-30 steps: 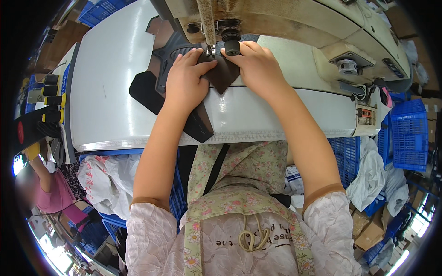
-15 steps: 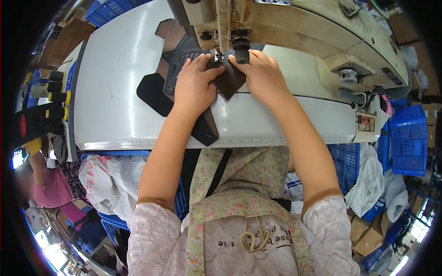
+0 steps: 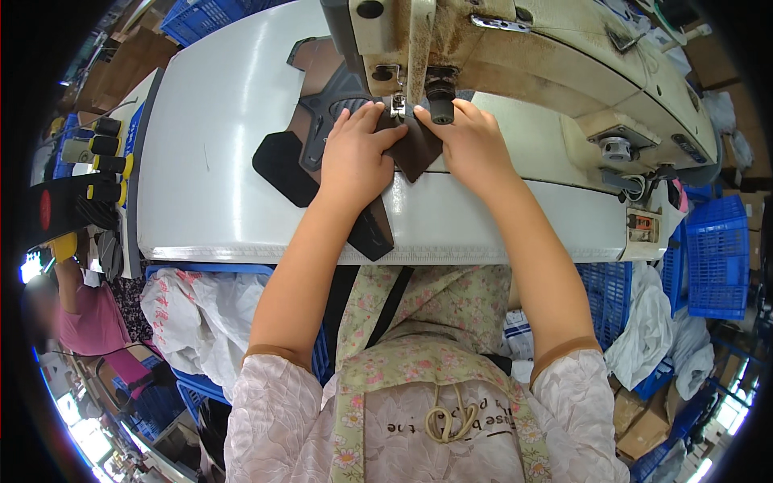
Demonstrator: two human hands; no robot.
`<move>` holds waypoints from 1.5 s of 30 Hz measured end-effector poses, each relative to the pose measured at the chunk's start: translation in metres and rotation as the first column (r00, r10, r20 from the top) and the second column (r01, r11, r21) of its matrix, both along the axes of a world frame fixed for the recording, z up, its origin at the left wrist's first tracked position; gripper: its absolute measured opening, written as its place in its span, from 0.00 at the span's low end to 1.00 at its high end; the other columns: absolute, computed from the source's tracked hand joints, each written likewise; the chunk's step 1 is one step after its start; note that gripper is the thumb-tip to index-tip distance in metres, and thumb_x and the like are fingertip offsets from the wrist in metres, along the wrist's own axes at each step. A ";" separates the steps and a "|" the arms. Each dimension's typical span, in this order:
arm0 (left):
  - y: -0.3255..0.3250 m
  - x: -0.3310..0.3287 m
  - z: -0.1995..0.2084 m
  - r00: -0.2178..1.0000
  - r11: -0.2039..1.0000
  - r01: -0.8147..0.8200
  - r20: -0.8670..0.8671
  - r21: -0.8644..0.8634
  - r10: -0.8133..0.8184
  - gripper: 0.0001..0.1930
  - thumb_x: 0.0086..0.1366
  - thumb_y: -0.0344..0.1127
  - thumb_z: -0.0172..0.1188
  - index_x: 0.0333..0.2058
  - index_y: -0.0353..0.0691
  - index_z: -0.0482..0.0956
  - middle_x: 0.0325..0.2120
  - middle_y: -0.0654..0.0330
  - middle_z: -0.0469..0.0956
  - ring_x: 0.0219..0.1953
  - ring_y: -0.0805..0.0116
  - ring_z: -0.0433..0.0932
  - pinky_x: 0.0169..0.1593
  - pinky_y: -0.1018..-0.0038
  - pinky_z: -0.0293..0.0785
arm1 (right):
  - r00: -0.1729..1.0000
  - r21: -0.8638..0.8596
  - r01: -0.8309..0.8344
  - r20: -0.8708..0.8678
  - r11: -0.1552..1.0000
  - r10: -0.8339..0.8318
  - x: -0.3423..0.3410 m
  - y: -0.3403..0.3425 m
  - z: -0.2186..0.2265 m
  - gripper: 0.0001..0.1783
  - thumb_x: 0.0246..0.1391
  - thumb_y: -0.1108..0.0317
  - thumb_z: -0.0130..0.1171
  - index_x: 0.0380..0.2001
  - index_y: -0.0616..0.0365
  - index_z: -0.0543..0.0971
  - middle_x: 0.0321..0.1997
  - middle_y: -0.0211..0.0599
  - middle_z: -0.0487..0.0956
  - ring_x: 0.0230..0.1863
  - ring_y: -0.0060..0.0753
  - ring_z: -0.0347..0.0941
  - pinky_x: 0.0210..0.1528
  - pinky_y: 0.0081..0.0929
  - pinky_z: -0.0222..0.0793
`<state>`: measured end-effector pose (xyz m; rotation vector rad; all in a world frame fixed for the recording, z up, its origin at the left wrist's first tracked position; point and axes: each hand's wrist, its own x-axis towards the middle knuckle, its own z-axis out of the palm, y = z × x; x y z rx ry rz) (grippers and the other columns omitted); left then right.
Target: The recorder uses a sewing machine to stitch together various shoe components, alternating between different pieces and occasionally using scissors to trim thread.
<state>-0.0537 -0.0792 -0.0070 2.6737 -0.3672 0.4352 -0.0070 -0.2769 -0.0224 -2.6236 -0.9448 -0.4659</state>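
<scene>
Head view. I am watching from afar as a sewing machine [image 3: 535,68] is overhanging the white worktable [image 3: 209,201], its pale arm filling the upper right. A black knob [image 3: 441,106] is standing in front of the right hand [image 3: 479,153], hiding part of its fingers. Thread spools [image 3: 107,164] are lining the left end; below them, a white sack [image 3: 201,322] is sagging in a blue crate [image 3: 250,269]. More blue baskets [image 3: 717,262] are standing far right. A co-worker in pink [image 3: 93,318] is showing far left.

The dark brown piece [image 3: 416,153] is lying at the presser foot [image 3: 398,106], one corner pointing toward the wearer. The left hand [image 3: 357,161] is resting palm-down over its left side, thumb spread from the fingers. The right is touching its right edge; I cannot tell whether it is pinching. A black-and-brown panel [image 3: 283,171] is spreading out leftward.

Against half a second ago: machine, hands and piece are sitting lower and further right in frame; both hands are keeping their places beside the foot.
</scene>
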 end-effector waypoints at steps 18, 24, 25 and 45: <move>0.017 0.008 0.005 0.990 0.991 0.131 -0.048 0.021 -0.130 0.26 0.45 0.23 0.54 0.44 0.49 0.85 0.54 0.50 0.74 0.61 0.53 0.68 0.67 0.52 0.58 | 0.726 0.580 0.569 -0.687 0.582 -0.025 0.018 -0.017 -0.005 0.22 0.59 0.74 0.53 0.58 0.50 0.74 0.58 0.44 0.72 0.57 0.48 0.69 0.60 0.39 0.64; 0.030 0.015 0.008 0.969 0.973 0.231 -0.093 -0.010 -0.231 0.27 0.45 0.20 0.51 0.44 0.48 0.85 0.55 0.51 0.73 0.59 0.54 0.69 0.68 0.51 0.57 | 0.667 0.708 0.706 -0.665 -0.001 0.336 0.057 -0.039 0.025 0.26 0.61 0.60 0.55 0.59 0.60 0.69 0.61 0.44 0.72 0.63 0.45 0.66 0.59 0.41 0.66; 0.031 0.016 0.008 0.964 0.969 0.245 -0.100 -0.010 -0.245 0.27 0.45 0.20 0.51 0.44 0.48 0.85 0.54 0.51 0.73 0.59 0.54 0.69 0.68 0.51 0.57 | 0.603 0.636 0.771 -0.704 -0.047 0.375 0.065 -0.042 0.029 0.25 0.61 0.59 0.55 0.57 0.60 0.71 0.61 0.44 0.72 0.63 0.45 0.66 0.60 0.42 0.66; 0.057 0.052 0.017 0.860 0.846 0.473 -0.081 -0.248 -0.504 0.27 0.40 0.12 0.49 0.37 0.41 0.87 0.52 0.55 0.76 0.57 0.52 0.70 0.63 0.61 0.62 | 0.929 -0.008 0.370 -0.019 0.929 -0.370 0.036 -0.086 0.001 0.19 0.53 0.70 0.57 0.50 0.53 0.78 0.54 0.48 0.76 0.51 0.53 0.74 0.51 0.42 0.72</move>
